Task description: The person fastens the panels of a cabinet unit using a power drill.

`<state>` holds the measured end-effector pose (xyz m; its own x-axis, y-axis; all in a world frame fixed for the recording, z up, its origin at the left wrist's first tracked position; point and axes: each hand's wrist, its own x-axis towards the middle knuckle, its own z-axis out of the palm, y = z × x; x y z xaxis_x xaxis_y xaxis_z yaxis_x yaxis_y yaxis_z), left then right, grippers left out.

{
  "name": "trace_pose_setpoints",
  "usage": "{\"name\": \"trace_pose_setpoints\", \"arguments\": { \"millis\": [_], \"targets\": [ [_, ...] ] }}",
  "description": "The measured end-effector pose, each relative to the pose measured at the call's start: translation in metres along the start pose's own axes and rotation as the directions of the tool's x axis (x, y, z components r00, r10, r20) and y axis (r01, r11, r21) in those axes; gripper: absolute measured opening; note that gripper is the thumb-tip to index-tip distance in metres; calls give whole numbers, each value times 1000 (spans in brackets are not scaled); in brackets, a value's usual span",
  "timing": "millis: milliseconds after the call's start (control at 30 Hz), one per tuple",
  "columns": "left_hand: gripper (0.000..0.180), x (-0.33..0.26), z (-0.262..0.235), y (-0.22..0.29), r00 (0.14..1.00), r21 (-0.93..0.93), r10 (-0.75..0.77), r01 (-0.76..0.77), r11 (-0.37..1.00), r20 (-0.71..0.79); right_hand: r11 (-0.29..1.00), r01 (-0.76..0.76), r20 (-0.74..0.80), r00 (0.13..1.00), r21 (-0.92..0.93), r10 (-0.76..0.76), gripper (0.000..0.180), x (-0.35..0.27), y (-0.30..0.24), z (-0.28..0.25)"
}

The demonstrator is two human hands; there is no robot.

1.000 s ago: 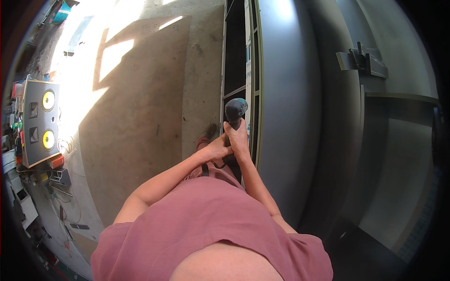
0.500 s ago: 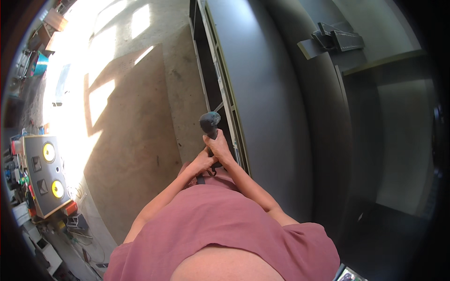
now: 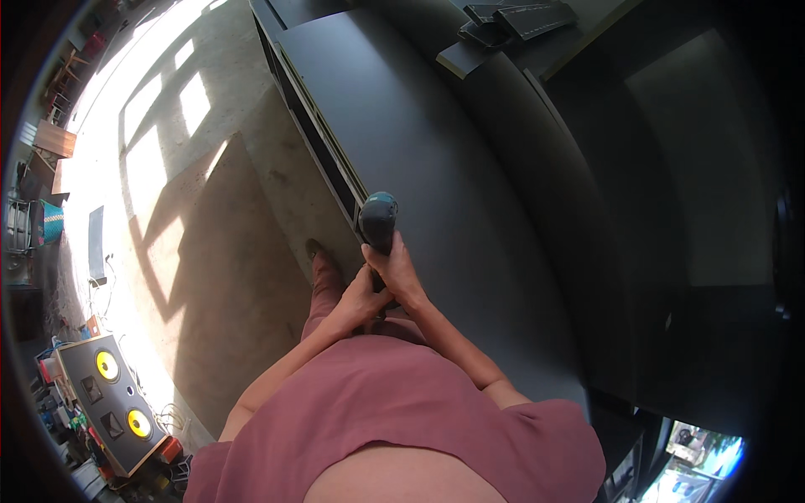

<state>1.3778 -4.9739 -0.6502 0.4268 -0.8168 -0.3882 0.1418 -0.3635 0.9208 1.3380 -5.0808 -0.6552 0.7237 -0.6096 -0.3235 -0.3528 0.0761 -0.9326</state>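
Note:
A cordless drill [image 3: 379, 225], black with a teal top, is held upright in front of my body. My right hand [image 3: 397, 272] is wrapped around its grip, just below the drill's body. Lower and to the left, my left hand [image 3: 360, 303] is closed around the bottom end of the drill, which the hands mostly hide. The drill's head overlaps the edge of a large dark grey cabinet [image 3: 470, 218] on my right; I cannot tell whether they touch.
Several dark panel offcuts [image 3: 532, 18] lie at the far right. On the left stands a black speaker box [image 3: 113, 402] with yellow cones, beside cables and clutter. A brown board [image 3: 226, 243] covers part of the sunlit concrete floor. My foot [image 3: 314, 248] is beside the cabinet.
My view has turned, so the cabinet now slants across more of the middle and the speaker box sits lower. My leg and foot have come into view. Both hands still hold the drill.

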Motion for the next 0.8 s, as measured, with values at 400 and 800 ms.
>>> {"name": "trace_pose_setpoints", "arguments": {
  "millis": [400, 800],
  "targets": [
    [65, 167, 27, 148, 861, 430, 446, -508, 746, 245, 829, 511, -452, 809, 225, -376, 19, 99, -107, -134],
    [70, 149, 8, 84, 934, 407, 324, -358, 840, 153, 876, 293, -312, 934, 384, -175, 36, 90, -77, -87]
  ]
}}
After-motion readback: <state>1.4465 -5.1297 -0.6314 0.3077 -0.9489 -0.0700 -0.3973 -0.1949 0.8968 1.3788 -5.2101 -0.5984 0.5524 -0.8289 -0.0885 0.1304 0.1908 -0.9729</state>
